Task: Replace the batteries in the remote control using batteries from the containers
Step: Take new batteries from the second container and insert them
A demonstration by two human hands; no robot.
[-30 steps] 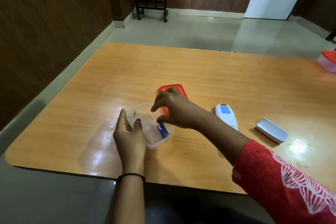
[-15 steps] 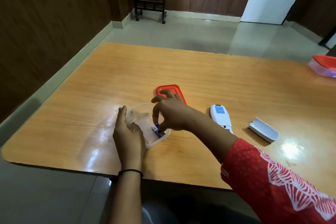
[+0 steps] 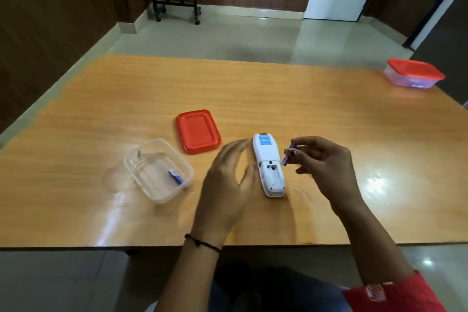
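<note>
A white remote control (image 3: 268, 164) lies face down on the wooden table (image 3: 278, 99), its battery bay uncovered. My right hand (image 3: 321, 164) hovers just right of it, pinching a small blue battery (image 3: 288, 153) between thumb and fingers. My left hand (image 3: 228, 185) is open, fingers spread, right beside the remote's left edge. Further left stands a clear plastic container (image 3: 158, 168) with one blue battery (image 3: 175, 176) inside. Its red lid (image 3: 197, 130) lies behind it.
A second clear container with a red lid (image 3: 414, 73) sits at the table's far right corner. The table's near edge runs just under my wrists. The remote's battery cover is hidden behind my right hand or out of sight.
My right hand lifted a battery out of the clear container and carried it right to the remote. My left hand let go of the container and moved to the remote's side.
</note>
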